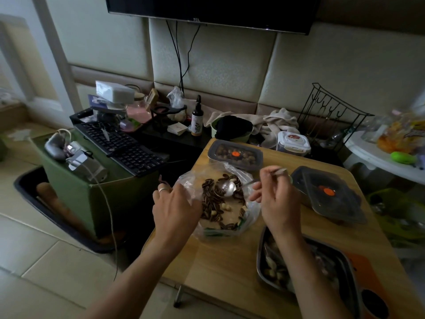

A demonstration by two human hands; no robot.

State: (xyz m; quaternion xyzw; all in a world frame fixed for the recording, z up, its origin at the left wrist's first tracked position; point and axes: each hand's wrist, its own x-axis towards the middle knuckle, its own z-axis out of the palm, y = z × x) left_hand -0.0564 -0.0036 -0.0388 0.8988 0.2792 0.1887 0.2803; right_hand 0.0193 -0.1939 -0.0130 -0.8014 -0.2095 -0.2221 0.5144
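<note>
– Take the bag as the middle of the dial, with the person at six. What's closest in?
– At five o'clock there's a rectangular stainless-steel tray (259, 256) with pale nuts in it, partly under the right forearm. It sits on the light wooden folding table (225, 261).
– And the hands?
– The left hand (174, 208) is at nine o'clock, back up, with a ring on one finger. Its fingers and thumb are curled onto the rim of the clear plastic bag (190, 178), holding it open. The right hand (278, 199) is at three o'clock, fingers bunched together and pinched round the handle of a shiny metal spoon (226, 188).
– Where's the spoon's bowl?
– Down inside the bag's mouth, lying on the dark striped nuts (210, 200), toward their far side. A few pale kernels are mixed in. The bag itself lies on the table, about mid-width.
– Further out?
– At twelve o'clock, just beyond the bag, is a grey-lidded clear plastic box (234, 155) of brown round things, with an orange sticker on top. At two o'clock, behind the right hand, a second grey box (331, 194) has its lid resting askew.
– Beyond the table?
– At ten o'clock a black computer keyboard (124, 146) lies across a green box (73, 199). At one o'clock stand a white-lidded jar (293, 140) and a black wire rack (331, 111). Far off at twelve, a black flat television (211, 8) hangs on the padded wall.
</note>
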